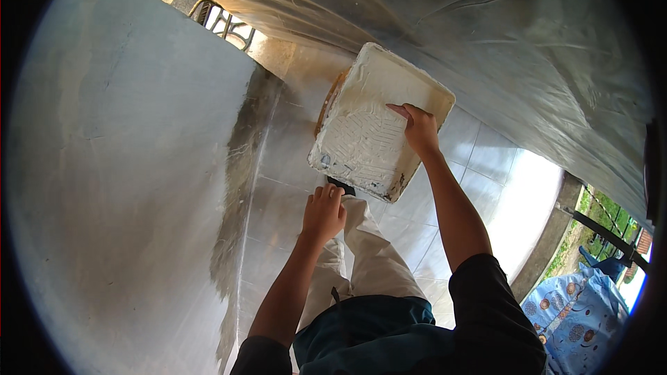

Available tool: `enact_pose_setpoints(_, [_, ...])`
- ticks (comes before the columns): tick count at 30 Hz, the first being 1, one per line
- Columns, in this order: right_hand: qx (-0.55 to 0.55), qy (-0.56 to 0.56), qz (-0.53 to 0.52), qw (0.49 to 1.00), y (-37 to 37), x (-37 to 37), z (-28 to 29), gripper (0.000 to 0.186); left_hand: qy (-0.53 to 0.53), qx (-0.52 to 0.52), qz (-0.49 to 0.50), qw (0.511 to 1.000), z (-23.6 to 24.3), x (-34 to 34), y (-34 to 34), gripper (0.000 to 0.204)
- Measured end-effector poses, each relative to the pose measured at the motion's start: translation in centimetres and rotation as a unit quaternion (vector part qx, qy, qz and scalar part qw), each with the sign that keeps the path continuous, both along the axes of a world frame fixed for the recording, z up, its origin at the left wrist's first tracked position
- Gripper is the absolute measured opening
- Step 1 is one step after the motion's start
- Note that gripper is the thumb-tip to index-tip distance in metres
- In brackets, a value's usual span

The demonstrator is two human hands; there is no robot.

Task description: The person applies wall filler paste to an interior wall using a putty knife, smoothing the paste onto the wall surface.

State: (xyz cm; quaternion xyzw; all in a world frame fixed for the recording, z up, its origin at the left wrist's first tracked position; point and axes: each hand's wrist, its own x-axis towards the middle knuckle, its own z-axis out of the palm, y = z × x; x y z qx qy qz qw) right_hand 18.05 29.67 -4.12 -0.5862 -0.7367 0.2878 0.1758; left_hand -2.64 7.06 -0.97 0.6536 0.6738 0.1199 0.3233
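Note:
A shallow white paint tray, smeared with thick white paint, sits in front of me, tilted in the view. Ridged marks run across the paint and dark specks show at its near corner. Over the tray's right part is my right hand, one finger stretched left above the paint and the others bent; whether it touches the paint I cannot tell. My left hand is curled closed, knuckles up, just below the tray's near left corner and in front of my legs. Its palm is hidden, so anything inside it does not show.
A pale wall fills the left, with a rough dark strip along its bottom. Grey tiles cover the floor. An orange-brown rim shows beneath the tray. Clear plastic sheeting hangs opposite. Patterned blue cloth lies lower right.

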Motion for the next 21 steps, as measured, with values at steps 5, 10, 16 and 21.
enact_pose_setpoints(5, [0.008,-0.018,0.008,1.0,0.5,-0.2,-0.3,0.029,0.016,-0.011,-0.008,1.0,-0.3,0.1,-0.6,0.031])
enact_pose_setpoints(10, [-0.012,-0.03,0.029,0.999,1.5,-0.3,-0.4,0.029,0.005,-0.011,-0.005,1.0,-0.6,0.5,-1.2,0.032])
enact_pose_setpoints(16, [-0.025,-0.048,0.021,0.998,2.4,-0.6,0.7,0.024,0.014,-0.037,-0.009,0.999,-0.9,0.2,-2.2,0.035])
enact_pose_setpoints(21, [-0.068,-0.041,0.027,0.996,2.8,-0.4,0.9,0.026,0.027,-0.065,-0.017,0.997,-1.2,-0.4,-3.1,0.034])
